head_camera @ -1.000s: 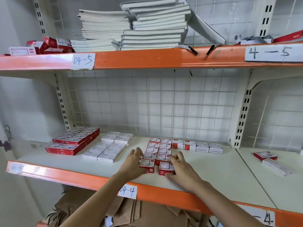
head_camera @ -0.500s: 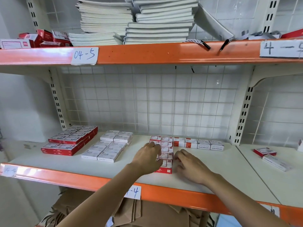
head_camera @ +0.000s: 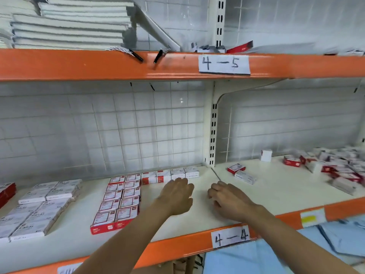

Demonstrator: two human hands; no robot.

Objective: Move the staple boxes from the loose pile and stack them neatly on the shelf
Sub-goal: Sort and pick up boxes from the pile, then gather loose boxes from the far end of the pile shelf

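Note:
Red and white staple boxes lie in two neat columns (head_camera: pixel 118 202) on the white shelf (head_camera: pixel 177 224). A short row of boxes (head_camera: pixel 170 175) runs along the back grid. My left hand (head_camera: pixel 175 196) hovers over bare shelf to the right of the columns, fingers loosely bent, holding nothing. My right hand (head_camera: pixel 229 200) is beside it, fingers loosely curled and empty. The loose pile of staple boxes (head_camera: pixel 339 169) lies on the adjoining shelf section at far right. Two stray boxes (head_camera: pixel 242 173) lie between my hands and the pile.
White boxes in rows (head_camera: pixel 41 206) fill the shelf's left part. An upright post (head_camera: pixel 212 133) divides the two sections. The orange upper shelf (head_camera: pixel 138 64) carries stacked notebooks (head_camera: pixel 71 22). Blue sheets (head_camera: pixel 296 252) lie below the shelf's orange front edge.
Both hands have left the stacked columns and moved right over bare shelf. The view has swung right, bringing the loose pile into sight.

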